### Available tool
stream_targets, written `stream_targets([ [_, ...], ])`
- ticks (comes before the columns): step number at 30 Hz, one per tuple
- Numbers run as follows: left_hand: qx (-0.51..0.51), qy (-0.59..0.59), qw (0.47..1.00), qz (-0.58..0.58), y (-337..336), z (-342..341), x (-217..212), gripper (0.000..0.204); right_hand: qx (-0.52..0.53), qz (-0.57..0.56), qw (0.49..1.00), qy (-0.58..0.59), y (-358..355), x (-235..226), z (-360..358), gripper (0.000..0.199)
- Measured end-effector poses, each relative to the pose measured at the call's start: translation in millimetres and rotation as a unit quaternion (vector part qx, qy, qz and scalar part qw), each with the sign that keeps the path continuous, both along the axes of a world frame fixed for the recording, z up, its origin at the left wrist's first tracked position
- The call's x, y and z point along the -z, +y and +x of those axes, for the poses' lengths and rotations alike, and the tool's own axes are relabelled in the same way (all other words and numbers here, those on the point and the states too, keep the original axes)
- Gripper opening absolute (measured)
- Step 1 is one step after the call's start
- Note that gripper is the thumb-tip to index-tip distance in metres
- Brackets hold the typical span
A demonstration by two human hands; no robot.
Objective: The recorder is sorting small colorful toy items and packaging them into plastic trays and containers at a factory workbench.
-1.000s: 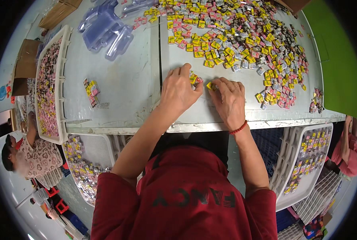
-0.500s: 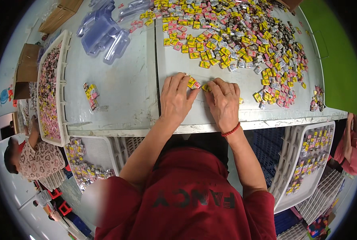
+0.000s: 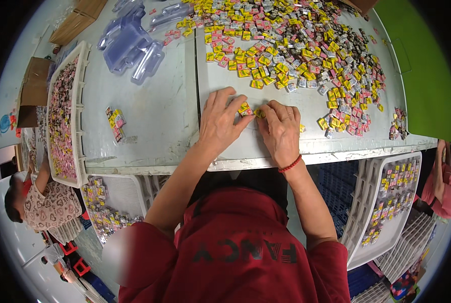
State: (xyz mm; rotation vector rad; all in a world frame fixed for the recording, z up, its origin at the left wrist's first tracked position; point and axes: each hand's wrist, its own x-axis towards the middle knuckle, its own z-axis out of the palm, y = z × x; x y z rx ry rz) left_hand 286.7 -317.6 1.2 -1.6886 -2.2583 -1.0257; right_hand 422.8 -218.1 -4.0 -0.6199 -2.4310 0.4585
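Close to the table's front edge, my left hand (image 3: 218, 123) pinches a few small yellow and pink packets (image 3: 245, 109) between thumb and fingers. What the packets contain does not show. Just to the right, my right hand (image 3: 281, 129) has its fingertips closed on a small yellow packet (image 3: 258, 113), which is partly hidden by them. The two lots of packets nearly meet, and I cannot tell if they touch. Another yellow packet (image 3: 302, 128) lies by the right hand's outer side. A short row of packets (image 3: 115, 123) rests on the table to the left.
A large spread of loose packets (image 3: 286, 55) covers the far table. Clear plastic trays (image 3: 129, 48) lie far left. A white crate (image 3: 82, 116) of packets stands at the left edge. White trays (image 3: 354, 217) with packet rows sit below. Other people (image 3: 51, 202) are at both sides.
My left hand's index finger has lifted and spread, and its packets have tipped more upright. My right hand has shifted slightly left, toward them, still gripping the yellow packet.
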Motion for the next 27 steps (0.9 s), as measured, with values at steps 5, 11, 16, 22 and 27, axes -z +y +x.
stream_targets([
  [5,0.033,-0.005,0.999,-0.027,-3,-3,8,0.037,-0.001,-0.001,1.000,0.002,-1,1,-1,0.032],
  [11,0.021,0.000,0.999,-0.032,-5,2,8,0.034,-0.002,-0.008,1.000,0.009,0,2,0,0.028],
  [16,0.013,0.004,0.999,-0.040,0,0,2,0.031,0.012,-0.010,1.000,-0.003,-3,2,0,0.025],
  [22,0.024,0.029,0.998,-0.049,6,-11,6,0.030,0.034,-0.010,0.999,-0.011,-5,-2,-3,0.021],
  [27,0.025,-0.013,0.998,-0.056,2,-8,4,0.034,0.046,-0.024,0.999,-0.017,-6,0,-4,0.022],
])
